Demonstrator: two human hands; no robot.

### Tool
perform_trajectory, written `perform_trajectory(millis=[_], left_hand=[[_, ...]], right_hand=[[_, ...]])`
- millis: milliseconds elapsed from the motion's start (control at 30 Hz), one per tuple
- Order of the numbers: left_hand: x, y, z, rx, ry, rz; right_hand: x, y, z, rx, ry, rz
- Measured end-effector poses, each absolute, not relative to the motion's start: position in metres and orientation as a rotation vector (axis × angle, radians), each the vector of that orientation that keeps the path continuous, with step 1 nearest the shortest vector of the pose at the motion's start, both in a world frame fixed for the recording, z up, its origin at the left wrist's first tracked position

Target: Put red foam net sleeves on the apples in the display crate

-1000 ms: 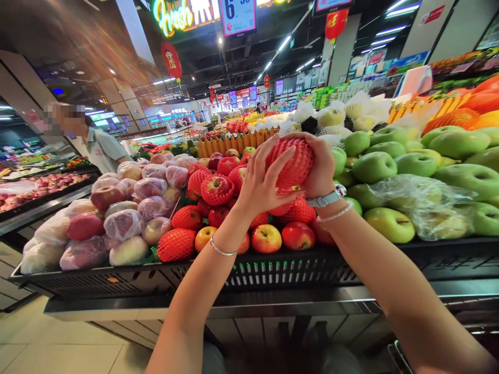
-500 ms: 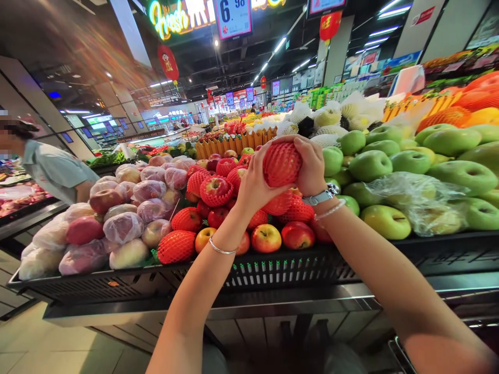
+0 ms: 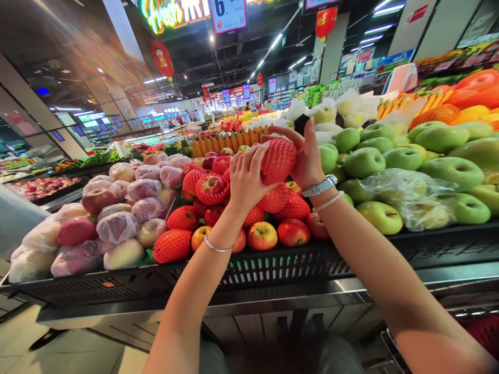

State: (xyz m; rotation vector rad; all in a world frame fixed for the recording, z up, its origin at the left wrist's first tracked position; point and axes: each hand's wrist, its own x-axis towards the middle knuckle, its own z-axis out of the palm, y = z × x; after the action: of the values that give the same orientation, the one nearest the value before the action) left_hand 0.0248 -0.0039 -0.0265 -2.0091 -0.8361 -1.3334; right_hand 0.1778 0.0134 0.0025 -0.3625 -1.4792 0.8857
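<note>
My left hand (image 3: pixel 246 179) grips an apple in a red foam net (image 3: pixel 278 160) from its left side, holding it above the pile of red apples. Its thumb runs beneath the fruit. My right hand (image 3: pixel 310 158) stands just right of the netted apple, fingers stretched behind its upper edge and thumb raised; whether the fingertips touch it I cannot tell. Below lie red apples (image 3: pixel 262 236), some bare and some in red foam nets (image 3: pixel 172 245). A black slotted crate edge (image 3: pixel 273 265) runs along the front.
Plastic-wrapped pinkish apples (image 3: pixel 117 227) fill the left. Green apples (image 3: pixel 364 156) lie on the right, partly under a clear plastic bag (image 3: pixel 413 192). An orange picket divider (image 3: pixel 230 141) stands behind the red apples. A pale sleeve (image 3: pixel 17 223) shows at the left edge.
My right hand has loosened from the netted apple and spread its fingers, while my left hand keeps hold. The person at left has come closer, mostly out of view. The view has shifted slightly.
</note>
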Motion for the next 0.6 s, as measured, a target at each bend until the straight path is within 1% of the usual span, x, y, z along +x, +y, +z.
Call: perform_trajectory(millis=[233, 467, 600], left_hand=[[0.0248, -0.0033, -0.0261, -2.114, -0.834, -1.272], [0.0321, -0.0013, -0.0283, -2.311, -0.644, -1.361], [0.0311, -0.0058, -0.0252, -2.381, -0.662, -1.413]], right_hand=[[0.1680, 0.0080, -0.0011, -0.448, -1.481, 0.681], [0.1721, 0.0098, -0.0028, -0.524, -1.274, 0.386], [0.1715, 0.0058, -0.0024, -0.492, -1.296, 0.346]])
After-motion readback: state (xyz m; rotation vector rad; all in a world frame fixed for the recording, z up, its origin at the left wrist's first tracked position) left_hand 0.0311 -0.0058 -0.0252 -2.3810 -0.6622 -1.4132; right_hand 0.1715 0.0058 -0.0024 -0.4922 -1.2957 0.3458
